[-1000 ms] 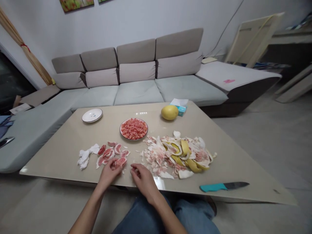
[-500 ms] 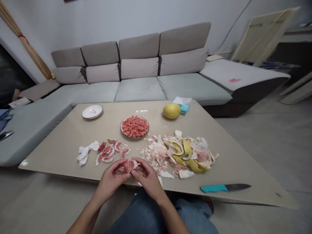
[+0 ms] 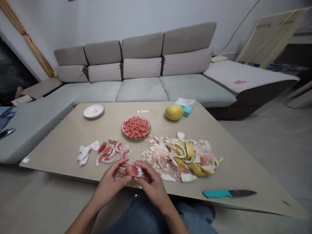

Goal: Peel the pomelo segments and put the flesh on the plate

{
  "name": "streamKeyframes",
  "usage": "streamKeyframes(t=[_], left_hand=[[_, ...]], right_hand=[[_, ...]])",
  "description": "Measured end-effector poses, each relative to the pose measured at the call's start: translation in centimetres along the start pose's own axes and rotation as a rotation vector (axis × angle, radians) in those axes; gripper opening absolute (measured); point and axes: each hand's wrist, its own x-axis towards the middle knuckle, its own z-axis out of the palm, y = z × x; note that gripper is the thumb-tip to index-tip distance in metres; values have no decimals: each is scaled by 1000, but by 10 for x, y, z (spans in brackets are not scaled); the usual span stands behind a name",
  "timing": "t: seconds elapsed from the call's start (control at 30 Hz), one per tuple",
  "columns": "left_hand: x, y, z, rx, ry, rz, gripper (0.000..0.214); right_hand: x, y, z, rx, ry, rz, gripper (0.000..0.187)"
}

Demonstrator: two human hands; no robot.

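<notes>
Between my two hands, just above the table's near edge, is a red pomelo segment [image 3: 133, 170] with white membrane on its right end. My left hand [image 3: 112, 178] grips its left side with thumb and fingers. On the right side, my right hand [image 3: 151, 182] pinches the membrane end. Several pomelo segments [image 3: 109, 152] with pale skin lie on the table beyond my left hand. Farther out, a dark-rimmed plate [image 3: 122, 131] holds a heap of peeled red pulp pieces. To the right of my hands spreads a pile of membrane scraps and yellow rind [image 3: 190, 150].
A knife with a teal handle [image 3: 218, 194] lies near the front edge at right. A whole pomelo [image 3: 174, 112] sits by a tissue pack [image 3: 187, 110]. Crumpled tissues [image 3: 84, 154] and a white plate [image 3: 94, 110] are at left. Beyond the table stands a sofa [image 3: 141, 89].
My hands have parted slightly, and the segment between them shows more of its white end. The whole view has shifted a little.
</notes>
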Motion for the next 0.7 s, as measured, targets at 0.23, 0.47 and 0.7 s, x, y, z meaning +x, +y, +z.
streamKeyframes(t=[0.23,0.47,0.7], left_hand=[[2,5,8,141,105,-4,51],[2,1,2,-165,47,14,52],[1,-8,17,-397,108,-15,46]], right_hand=[[1,-4,4,-128,-22,-99,26],[-2,2,7,-96,71,-94,24],[-5,8,14,-180,215,-141,27]])
